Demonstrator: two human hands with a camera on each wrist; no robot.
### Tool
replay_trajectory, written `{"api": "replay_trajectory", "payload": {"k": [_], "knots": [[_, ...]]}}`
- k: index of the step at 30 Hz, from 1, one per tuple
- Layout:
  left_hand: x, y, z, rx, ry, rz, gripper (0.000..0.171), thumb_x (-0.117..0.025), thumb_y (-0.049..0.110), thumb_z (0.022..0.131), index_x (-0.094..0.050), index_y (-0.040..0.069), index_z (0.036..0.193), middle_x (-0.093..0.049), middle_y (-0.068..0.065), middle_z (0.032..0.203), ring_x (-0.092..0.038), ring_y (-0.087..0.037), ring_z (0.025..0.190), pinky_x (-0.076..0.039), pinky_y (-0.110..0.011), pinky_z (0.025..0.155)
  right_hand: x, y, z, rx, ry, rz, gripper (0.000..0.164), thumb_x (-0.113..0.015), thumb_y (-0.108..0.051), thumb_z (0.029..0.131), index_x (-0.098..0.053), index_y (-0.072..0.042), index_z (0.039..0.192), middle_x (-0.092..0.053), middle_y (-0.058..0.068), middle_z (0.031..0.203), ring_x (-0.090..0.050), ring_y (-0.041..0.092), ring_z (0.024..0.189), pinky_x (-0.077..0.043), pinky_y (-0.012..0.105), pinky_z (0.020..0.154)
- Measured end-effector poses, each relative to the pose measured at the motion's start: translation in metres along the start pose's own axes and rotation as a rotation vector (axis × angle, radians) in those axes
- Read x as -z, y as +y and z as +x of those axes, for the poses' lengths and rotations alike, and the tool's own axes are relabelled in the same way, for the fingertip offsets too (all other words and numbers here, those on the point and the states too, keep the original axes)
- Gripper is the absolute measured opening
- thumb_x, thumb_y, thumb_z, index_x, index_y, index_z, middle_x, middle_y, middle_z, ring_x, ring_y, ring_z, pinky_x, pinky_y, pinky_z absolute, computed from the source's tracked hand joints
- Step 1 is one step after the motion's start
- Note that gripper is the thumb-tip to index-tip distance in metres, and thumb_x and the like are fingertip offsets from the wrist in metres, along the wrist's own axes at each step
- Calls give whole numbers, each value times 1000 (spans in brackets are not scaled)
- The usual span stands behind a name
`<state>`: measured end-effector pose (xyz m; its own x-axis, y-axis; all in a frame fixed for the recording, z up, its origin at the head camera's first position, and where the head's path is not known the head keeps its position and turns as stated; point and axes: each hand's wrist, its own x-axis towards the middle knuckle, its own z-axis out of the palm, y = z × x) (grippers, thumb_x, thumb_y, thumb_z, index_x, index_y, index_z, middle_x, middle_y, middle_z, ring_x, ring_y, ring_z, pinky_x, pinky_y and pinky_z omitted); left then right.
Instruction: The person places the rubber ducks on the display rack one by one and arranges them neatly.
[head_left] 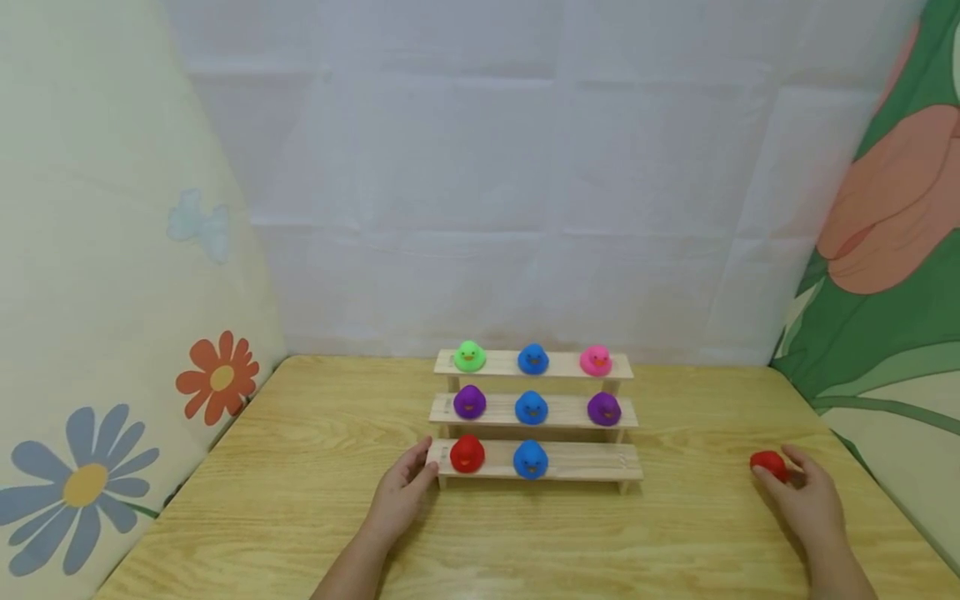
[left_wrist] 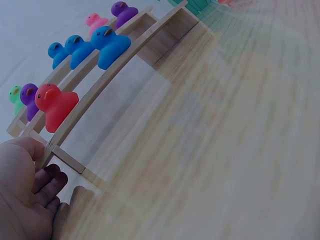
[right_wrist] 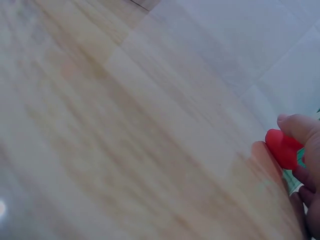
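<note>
My left hand (head_left: 401, 493) grips the left end of the lowest step of a three-step wooden rack (head_left: 585, 458), thumb in front. In the left wrist view, its fingers (left_wrist: 52, 187) curl under that end. A red rubber duck (head_left: 467, 454) sits on this step beside the hand, with a blue duck (head_left: 531, 460) at its middle; the step's right end is bare. Well to the right of the rack, my right hand (head_left: 812, 507) pinches another red rubber duck (head_left: 765, 463) low over the table. The right wrist view shows this red duck (right_wrist: 283, 149) partly covered by the fingers.
Purple, blue and purple ducks (head_left: 604, 409) line the middle step. On the top step are a green duck (head_left: 470, 357), a blue duck (head_left: 533, 359) and a pink duck (head_left: 596, 361). The wood-grain table (head_left: 300, 467) meets a white sheet (head_left: 487, 208) behind; flowered cloths hang at both sides.
</note>
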<state>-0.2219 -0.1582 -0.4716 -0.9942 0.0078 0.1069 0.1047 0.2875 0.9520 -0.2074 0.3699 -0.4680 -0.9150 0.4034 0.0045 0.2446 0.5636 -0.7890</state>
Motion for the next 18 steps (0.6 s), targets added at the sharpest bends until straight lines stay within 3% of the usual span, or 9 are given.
{"api": "replay_trajectory", "payload": {"k": [4,7,13,18], "knots": [[0,-1,1,5,1,6,49,-53,12,101,-40,-5,145,-55,-25,137,-51,-34,129,-44,-17,100,1,-1,-1,5,-26,2,76,-60,-37,96,-27,5,150,-31,38,148,-38,52,131,-34,61,106],[0,-1,0,7,1,14,49,-53,13,101,-41,-5,145,-55,-25,137,-51,-34,130,-45,-24,103,1,0,-1,7,-32,-8,77,-60,-39,96,-27,5,150,-29,39,149,-37,53,132,-32,63,109],[1,0,0,15,1,11,50,-53,14,101,-40,-5,145,-55,-24,138,-51,-34,130,-41,-8,94,0,3,0,16,-18,-34,74,-59,-41,96,-34,7,146,-32,39,147,-39,52,129,-34,63,105],[0,1,-1,14,8,26,49,-53,13,101,-41,-4,145,-56,-24,137,-52,-34,129,-46,-27,105,-1,4,0,30,-8,-38,72,-59,-40,96,-36,8,144,-33,39,145,-40,53,127,-35,63,104]]}}
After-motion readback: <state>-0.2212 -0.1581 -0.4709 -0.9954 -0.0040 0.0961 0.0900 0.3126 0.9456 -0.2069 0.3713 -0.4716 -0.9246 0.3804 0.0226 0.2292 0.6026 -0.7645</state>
